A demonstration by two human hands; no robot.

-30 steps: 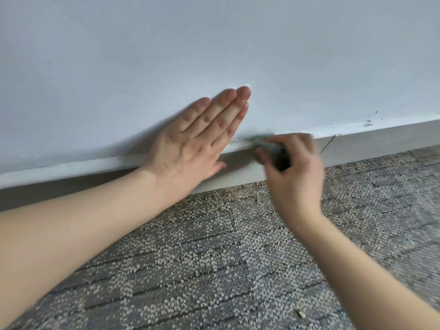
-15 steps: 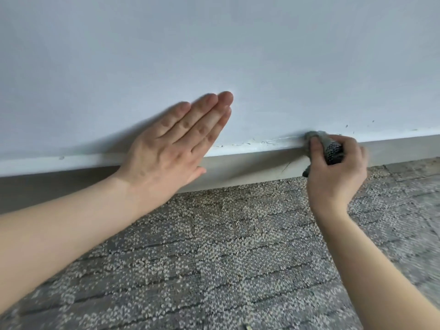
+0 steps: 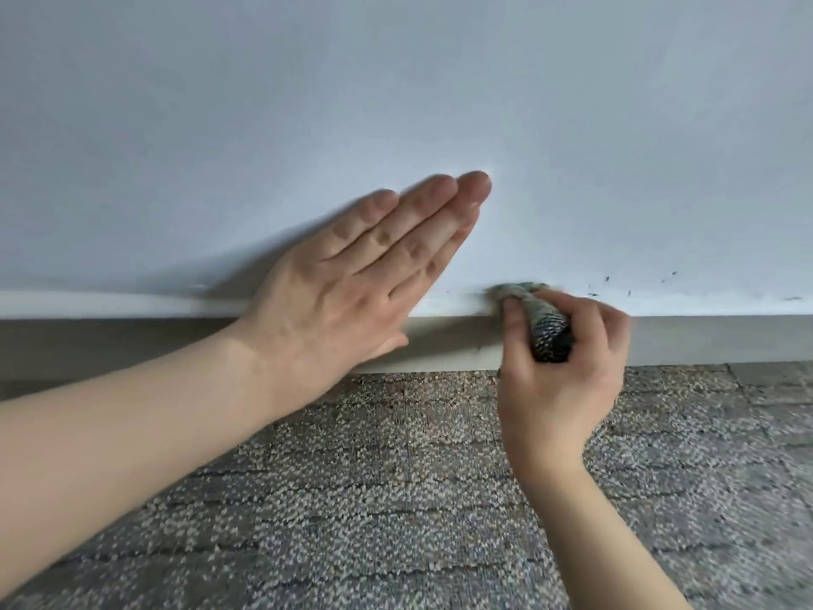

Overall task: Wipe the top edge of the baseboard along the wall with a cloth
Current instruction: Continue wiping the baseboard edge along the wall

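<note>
My right hand [image 3: 561, 380] grips the cloth [image 3: 539, 321], rolled into 1 soft, light wad whose tip presses the baseboard [image 3: 704, 341] top edge, while my left hand [image 3: 352, 275] lies flat and open against the wall [image 3: 396, 103].

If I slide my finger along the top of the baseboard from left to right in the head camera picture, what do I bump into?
Bare white top edge of the baseboard → left hand flat on the wall → rolled cloth held in the right hand → dark specks on the wall.
</note>
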